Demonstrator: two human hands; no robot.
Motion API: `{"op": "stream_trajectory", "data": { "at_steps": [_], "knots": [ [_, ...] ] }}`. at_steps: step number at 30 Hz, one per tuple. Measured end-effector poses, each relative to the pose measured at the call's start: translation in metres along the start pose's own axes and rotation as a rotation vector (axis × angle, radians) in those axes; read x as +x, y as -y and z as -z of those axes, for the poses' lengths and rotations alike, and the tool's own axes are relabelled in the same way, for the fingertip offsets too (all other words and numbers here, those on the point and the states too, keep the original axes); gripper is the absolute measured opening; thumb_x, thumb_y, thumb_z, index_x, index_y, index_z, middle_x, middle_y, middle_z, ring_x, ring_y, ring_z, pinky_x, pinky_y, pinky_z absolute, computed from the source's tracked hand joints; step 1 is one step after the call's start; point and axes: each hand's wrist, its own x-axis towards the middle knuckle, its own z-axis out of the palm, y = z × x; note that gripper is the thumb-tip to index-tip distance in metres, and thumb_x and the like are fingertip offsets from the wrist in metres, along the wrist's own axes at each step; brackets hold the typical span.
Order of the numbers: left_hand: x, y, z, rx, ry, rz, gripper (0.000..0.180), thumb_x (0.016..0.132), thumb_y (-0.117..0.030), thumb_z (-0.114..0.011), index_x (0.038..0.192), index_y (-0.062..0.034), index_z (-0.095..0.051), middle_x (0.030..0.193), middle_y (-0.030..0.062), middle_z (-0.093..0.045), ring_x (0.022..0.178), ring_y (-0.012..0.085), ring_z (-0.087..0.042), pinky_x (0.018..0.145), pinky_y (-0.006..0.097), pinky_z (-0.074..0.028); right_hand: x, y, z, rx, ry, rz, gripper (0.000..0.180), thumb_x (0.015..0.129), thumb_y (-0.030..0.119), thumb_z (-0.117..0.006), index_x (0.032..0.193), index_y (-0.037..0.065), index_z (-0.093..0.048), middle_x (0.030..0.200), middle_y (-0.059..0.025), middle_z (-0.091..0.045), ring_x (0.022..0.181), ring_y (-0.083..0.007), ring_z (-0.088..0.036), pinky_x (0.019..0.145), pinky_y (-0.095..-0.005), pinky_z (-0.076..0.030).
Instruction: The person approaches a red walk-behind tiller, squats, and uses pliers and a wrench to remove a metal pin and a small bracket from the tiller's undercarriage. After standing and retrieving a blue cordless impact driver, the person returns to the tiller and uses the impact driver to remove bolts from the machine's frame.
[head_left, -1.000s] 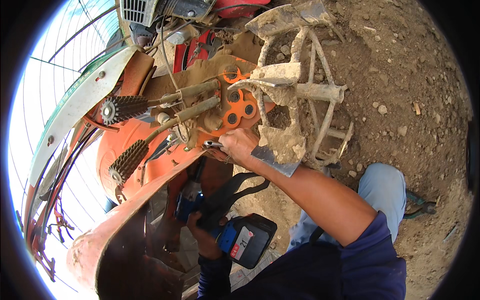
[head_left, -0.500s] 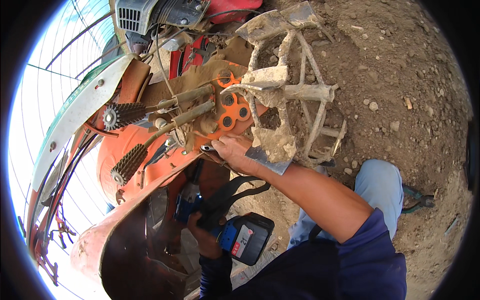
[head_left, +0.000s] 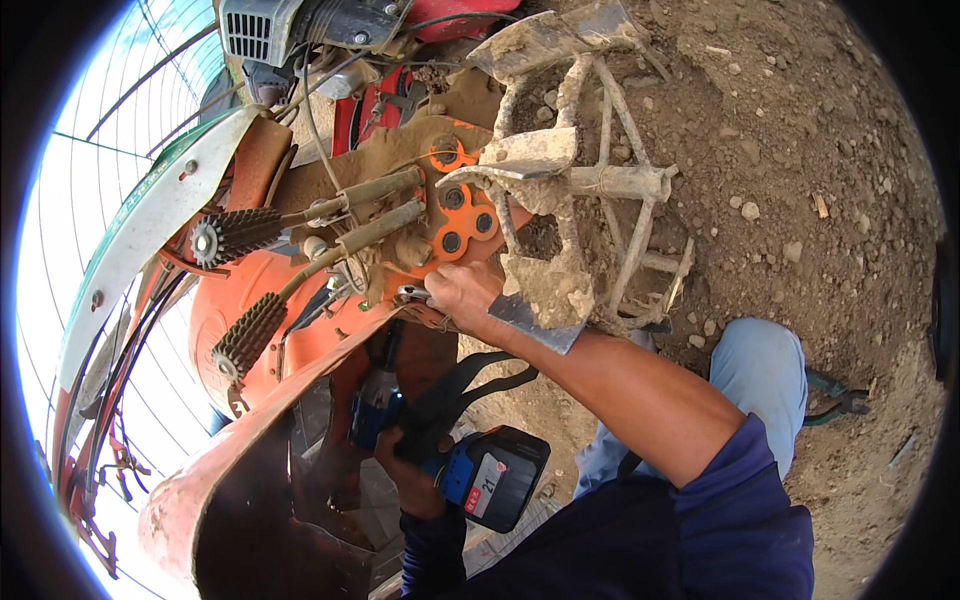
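Note:
My left hand (head_left: 408,470) is closed round the grip of a blue and black cordless impact wrench (head_left: 458,472) with a big black battery and a dangling strap. Its front end points up under the orange sheet-metal cover (head_left: 250,408), where the tip is dark and hard to see. Beyond it, my right hand (head_left: 465,293) is closed on a small shiny wrench (head_left: 411,292), which sits at the upper edge of the cover, beside the orange gear housing (head_left: 452,240). The fingers hide most of that wrench.
A mud-caked bladed wheel (head_left: 620,184) stands right of the housing, one blade close over my right forearm. Two levers with ribbed grips (head_left: 250,335) jut to the left. Green-handled pliers (head_left: 838,396) lie on the soil by my knee. An engine (head_left: 310,28) is at the top.
The view has shifted very slightly. My right hand and the small wrench have turned a little at the cover's edge; my left hand holds the impact wrench in the same place.

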Motion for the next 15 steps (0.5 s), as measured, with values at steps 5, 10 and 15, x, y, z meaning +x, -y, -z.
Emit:
{"op": "stream_trajectory", "data": {
  "at_steps": [5,10,15],
  "knots": [
    [-0.003,-0.005,-0.01,-0.004,-0.051,0.011,0.064,0.095,-0.047,-0.046,0.134,0.0007,-0.063,0.129,0.0173,-0.071,0.106,0.0255,-0.071,0.068,0.033,-0.055,-0.003,0.004,0.003,-0.008,-0.008,0.021,0.031,0.089,0.028,-0.078,0.09,0.003,-0.059,0.084,-0.0155,-0.065,0.079,-0.0392,-0.071,0.069,-0.0502,-0.057],
    [-0.004,-0.012,-0.015,-0.085,-0.038,0.05,0.063,0.095,-0.046,-0.045,0.134,0.0009,-0.063,0.13,0.0175,-0.071,0.107,0.0265,-0.071,0.069,0.034,-0.055,-0.003,0.005,0.007,0.031,0.033,-0.023,0.033,0.089,0.034,-0.079,0.091,0.004,-0.063,0.087,-0.0144,-0.067,0.081,-0.038,-0.072,0.07,-0.0498,-0.058],
    [-0.003,-0.008,-0.011,0.04,-0.029,0.014,0.063,0.094,-0.045,-0.045,0.135,0.0003,-0.063,0.132,0.0174,-0.07,0.108,0.0281,-0.071,0.069,0.035,-0.055,-0.003,0.004,0.002,0.022,0.068,-0.1,0.031,0.086,0.033,-0.081,0.089,0.005,-0.067,0.085,-0.0139,-0.07,0.084,-0.0371,-0.073,0.073,-0.0486,-0.058]
  ]
}}
